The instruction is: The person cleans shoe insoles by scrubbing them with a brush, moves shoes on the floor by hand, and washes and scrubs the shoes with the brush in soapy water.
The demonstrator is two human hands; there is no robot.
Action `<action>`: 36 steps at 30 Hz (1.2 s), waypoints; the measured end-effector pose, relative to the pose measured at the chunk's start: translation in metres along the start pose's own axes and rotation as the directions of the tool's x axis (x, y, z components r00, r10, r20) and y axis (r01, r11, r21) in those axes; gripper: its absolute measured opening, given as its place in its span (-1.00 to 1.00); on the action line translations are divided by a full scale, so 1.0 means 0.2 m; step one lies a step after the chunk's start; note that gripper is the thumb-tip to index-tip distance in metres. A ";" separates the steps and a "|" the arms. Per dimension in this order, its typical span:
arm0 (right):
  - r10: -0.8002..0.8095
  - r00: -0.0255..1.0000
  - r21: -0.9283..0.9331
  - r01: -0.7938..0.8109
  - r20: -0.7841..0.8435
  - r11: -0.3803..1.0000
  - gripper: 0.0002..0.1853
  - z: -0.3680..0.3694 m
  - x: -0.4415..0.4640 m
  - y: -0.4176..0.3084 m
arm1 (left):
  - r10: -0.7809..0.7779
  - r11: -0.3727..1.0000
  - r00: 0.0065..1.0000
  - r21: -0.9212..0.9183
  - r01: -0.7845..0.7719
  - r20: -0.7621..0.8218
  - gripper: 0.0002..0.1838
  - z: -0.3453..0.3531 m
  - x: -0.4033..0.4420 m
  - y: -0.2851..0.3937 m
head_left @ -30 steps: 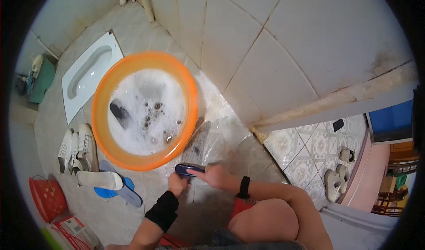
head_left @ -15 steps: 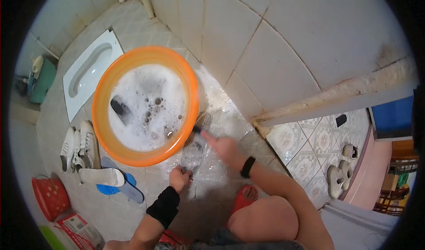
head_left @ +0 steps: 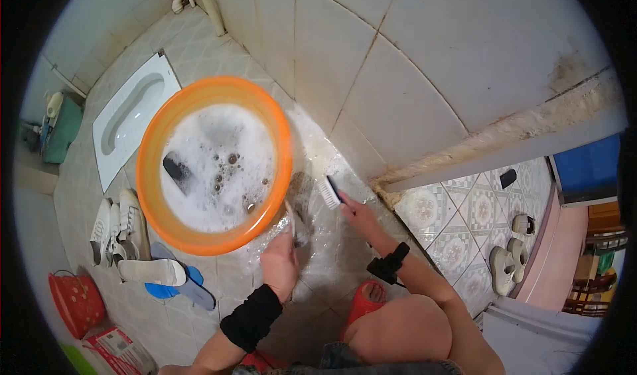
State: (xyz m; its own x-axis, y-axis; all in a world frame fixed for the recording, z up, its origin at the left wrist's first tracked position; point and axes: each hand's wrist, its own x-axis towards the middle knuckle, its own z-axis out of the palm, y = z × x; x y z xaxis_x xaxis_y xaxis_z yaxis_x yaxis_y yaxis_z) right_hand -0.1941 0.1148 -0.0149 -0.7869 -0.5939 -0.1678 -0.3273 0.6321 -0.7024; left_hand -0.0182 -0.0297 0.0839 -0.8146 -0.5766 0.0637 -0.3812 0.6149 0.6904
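My left hand point(head_left: 280, 265) is closed on the near end of a wet, grey, sole-shaped piece point(head_left: 300, 227), tilted up beside the basin. Its exact form is hard to make out. To the right, my right hand point(head_left: 359, 217) grips a brush point(head_left: 330, 193) with a dark back and white bristles, held apart from the piece and with its bristles facing left. The orange basin point(head_left: 284, 169) holds foamy water, and a dark object point(head_left: 174, 166) pokes out of the foam.
A white squat toilet point(head_left: 136, 117) lies behind the basin. Left are white shoes point(head_left: 135, 225), blue slippers point(head_left: 194, 289) and a red bucket point(head_left: 76, 303). A tiled wall point(head_left: 424, 63) rises at the right, above a doorway with more shoes point(head_left: 502, 270) beyond it.
The brush, in both hands at first, has moved forward and right in my right hand, its bristles now showing. My left hand has moved forward and lifted the grey piece's edge off the floor.
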 end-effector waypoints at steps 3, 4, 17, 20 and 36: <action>0.052 0.966 0.365 -0.145 0.253 0.919 -0.56 -0.03 0.03 -0.15 | 0.290 0.947 0.957 0.146 -0.285 -0.013 -0.59 -0.06 0.09 0.09; 0.158 0.939 0.425 -0.283 0.305 0.860 -0.55 -0.06 0.05 -0.22 | 0.396 0.892 0.918 0.225 -0.393 0.032 -0.50 -0.07 0.10 0.10; -0.383 0.867 -0.296 0.475 0.320 0.829 -0.55 0.33 -0.38 -0.06 | 0.080 0.650 0.728 0.519 -0.556 0.681 -0.47 0.26 -0.46 -0.31; -0.463 0.801 -0.289 0.578 0.380 0.763 -0.52 0.19 -0.23 -0.14 | 0.106 0.553 0.728 0.568 -0.609 0.677 -0.48 0.26 -0.46 -0.30; -0.182 0.980 -0.574 0.198 0.086 0.795 -0.54 -0.06 0.27 -0.12 | 0.196 0.737 0.746 0.406 -0.540 0.637 -0.47 0.21 -0.39 -0.37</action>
State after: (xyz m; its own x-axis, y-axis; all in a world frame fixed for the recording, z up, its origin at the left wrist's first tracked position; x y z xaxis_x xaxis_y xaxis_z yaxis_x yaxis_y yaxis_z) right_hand -0.2343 0.0740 0.0014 -0.6661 -0.7396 -0.0964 -0.7161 0.6703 -0.1947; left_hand 0.0550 -0.0083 -0.0029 -0.9605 0.0329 -0.2764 -0.0186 0.9831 0.1820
